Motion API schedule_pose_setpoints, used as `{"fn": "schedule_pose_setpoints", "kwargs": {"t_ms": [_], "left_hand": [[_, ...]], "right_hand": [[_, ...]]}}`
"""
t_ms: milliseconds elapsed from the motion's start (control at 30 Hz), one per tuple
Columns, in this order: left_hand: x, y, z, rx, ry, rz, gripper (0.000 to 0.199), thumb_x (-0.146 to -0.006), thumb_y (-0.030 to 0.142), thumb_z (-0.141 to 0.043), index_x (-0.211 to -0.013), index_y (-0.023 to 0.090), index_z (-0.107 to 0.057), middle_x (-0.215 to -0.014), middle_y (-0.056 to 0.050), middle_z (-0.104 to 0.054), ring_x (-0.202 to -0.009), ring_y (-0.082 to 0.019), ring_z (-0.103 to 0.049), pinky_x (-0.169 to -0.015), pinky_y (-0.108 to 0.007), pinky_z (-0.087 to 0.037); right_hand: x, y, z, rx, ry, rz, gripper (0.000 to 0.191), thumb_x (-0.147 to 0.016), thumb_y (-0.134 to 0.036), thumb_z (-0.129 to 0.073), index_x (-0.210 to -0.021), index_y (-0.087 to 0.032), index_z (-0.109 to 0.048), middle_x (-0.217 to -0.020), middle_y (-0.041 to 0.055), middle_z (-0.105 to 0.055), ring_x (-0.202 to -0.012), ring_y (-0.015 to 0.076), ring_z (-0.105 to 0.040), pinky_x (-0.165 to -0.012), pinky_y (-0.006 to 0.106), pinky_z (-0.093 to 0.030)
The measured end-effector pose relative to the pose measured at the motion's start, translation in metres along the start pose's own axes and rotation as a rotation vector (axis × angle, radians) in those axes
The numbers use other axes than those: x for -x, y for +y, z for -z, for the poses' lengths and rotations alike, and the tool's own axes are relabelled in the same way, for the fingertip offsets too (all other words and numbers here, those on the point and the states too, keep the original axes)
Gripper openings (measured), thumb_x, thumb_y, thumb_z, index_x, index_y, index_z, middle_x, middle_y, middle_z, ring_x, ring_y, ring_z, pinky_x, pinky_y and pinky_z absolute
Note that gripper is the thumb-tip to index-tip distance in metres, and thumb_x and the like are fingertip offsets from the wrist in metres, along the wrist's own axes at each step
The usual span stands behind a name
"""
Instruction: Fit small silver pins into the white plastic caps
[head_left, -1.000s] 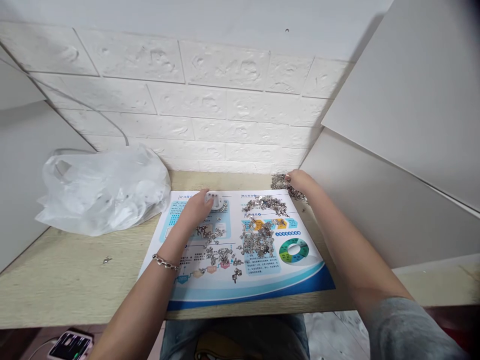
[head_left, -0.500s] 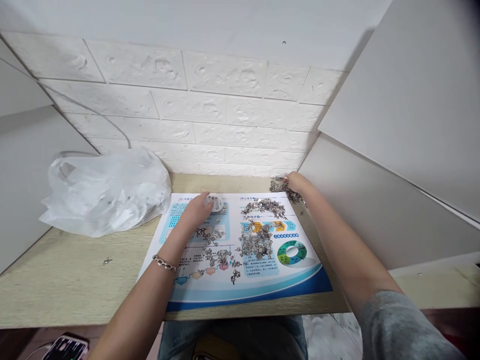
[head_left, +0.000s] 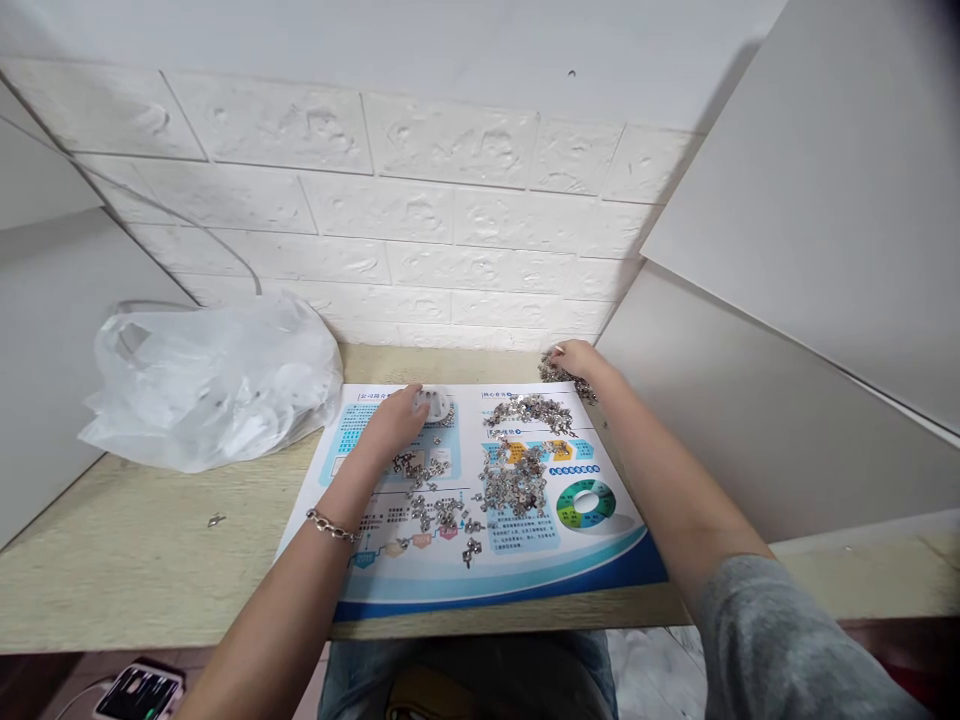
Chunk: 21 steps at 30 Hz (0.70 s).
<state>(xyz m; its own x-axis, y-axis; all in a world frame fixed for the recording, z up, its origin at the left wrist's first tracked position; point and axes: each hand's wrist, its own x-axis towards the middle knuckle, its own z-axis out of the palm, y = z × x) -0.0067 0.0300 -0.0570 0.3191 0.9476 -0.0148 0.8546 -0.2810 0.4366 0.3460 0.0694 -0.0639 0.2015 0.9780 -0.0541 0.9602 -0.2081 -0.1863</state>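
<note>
- Right hand [head_left: 579, 360] has shifted a little leftward across the far pile [head_left: 570, 383] since the earlier frame; left hand [head_left: 401, 418] I see in nearly the same spot.
- Left hand: grip closed on the near-left side of a white perforated piece [head_left: 436, 404], thumb lying over it. Piece sits toward the far edge of the printed sheet [head_left: 405, 588], small metal parts just beside it.
- Right hand: fingertips down at the far pile of small metal parts, beyond the sheet's far right corner. From where I sit, I cannot tell whether the grip is spread or pinching a part.
- Metal parts on the sheet: I log an upper cluster [head_left: 531, 411] near the far right corner, a middle cluster [head_left: 516, 482] nearer the person, and a looser scatter [head_left: 442, 512] to its left. Individual parts too small for me to count.
- Sheet lies flat on the pale wooden worktop [head_left: 135, 575], printed with blue panels and 1 green ring chart [head_left: 564, 508]; its blue border runs along the near edge.
- 1 stray metal part [head_left: 216, 520] rests on the worktop, left of the sheet.
- White plastic bag [head_left: 210, 385] bulges at the far left, beside the sheet.
- Chain bracelet [head_left: 330, 527] circles the left wrist; grey sleeve [head_left: 784, 625] on the right arm.
- Phone [head_left: 139, 692], screen lit, below the worktop at lower left.
- White brick-patterned wall [head_left: 450, 215] behind.
</note>
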Motion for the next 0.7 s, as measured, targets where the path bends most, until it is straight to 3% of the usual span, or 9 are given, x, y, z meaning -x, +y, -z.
{"fn": "schedule_pose_setpoints", "kwargs": {"t_ms": [167, 333, 567, 700], "left_hand": [[-0.001, -0.002, -0.002, 0.022, -0.002, -0.012, 0.05, -0.082, 0.033, -0.035, -0.126, 0.011, -0.041, -0.127, -0.011, -0.046, -0.117, -0.024, -0.042, -0.096, -0.033, -0.033], [0.001, 0.0, 0.0, 0.03, -0.009, -0.006, 0.05, -0.082, 0.033, -0.035, -0.126, 0.011, -0.041, -0.126, -0.012, -0.046, -0.115, -0.025, -0.043, -0.095, -0.035, -0.034], [0.003, 0.002, 0.001, 0.027, 0.0, -0.007, 0.049, -0.082, 0.032, -0.035, -0.126, 0.011, -0.042, -0.125, -0.012, -0.048, -0.114, -0.025, -0.044, -0.095, -0.034, -0.034], [0.003, 0.003, 0.001, 0.029, -0.002, -0.002, 0.049, -0.082, 0.033, -0.036, -0.126, 0.011, -0.042, -0.126, -0.011, -0.047, -0.115, -0.025, -0.043, -0.095, -0.034, -0.034]], "right_hand": [[-0.007, -0.007, 0.008, 0.09, 0.006, 0.033, 0.017, -0.075, -0.021, -0.05, -0.081, -0.013, -0.064, -0.088, 0.0101, -0.064, -0.077, 0.0161, -0.056, -0.062, 0.022, -0.035], [-0.001, -0.012, 0.025, 0.137, -0.032, 0.011, 0.024, -0.077, -0.029, -0.052, -0.08, -0.009, -0.064, -0.086, 0.013, -0.064, -0.074, 0.0168, -0.055, -0.058, 0.023, -0.034], [0.013, -0.018, 0.037, 0.128, -0.178, 0.058, 0.022, -0.074, -0.034, -0.055, -0.079, -0.015, -0.066, -0.078, 0.0043, -0.065, -0.066, 0.0123, -0.055, -0.054, 0.019, -0.034], [0.006, -0.013, 0.032, 0.176, -0.09, 0.009, 0.027, -0.079, -0.029, -0.048, -0.088, -0.011, -0.065, -0.092, 0.0117, -0.064, -0.076, 0.0164, -0.057, -0.058, 0.021, -0.035]]}}
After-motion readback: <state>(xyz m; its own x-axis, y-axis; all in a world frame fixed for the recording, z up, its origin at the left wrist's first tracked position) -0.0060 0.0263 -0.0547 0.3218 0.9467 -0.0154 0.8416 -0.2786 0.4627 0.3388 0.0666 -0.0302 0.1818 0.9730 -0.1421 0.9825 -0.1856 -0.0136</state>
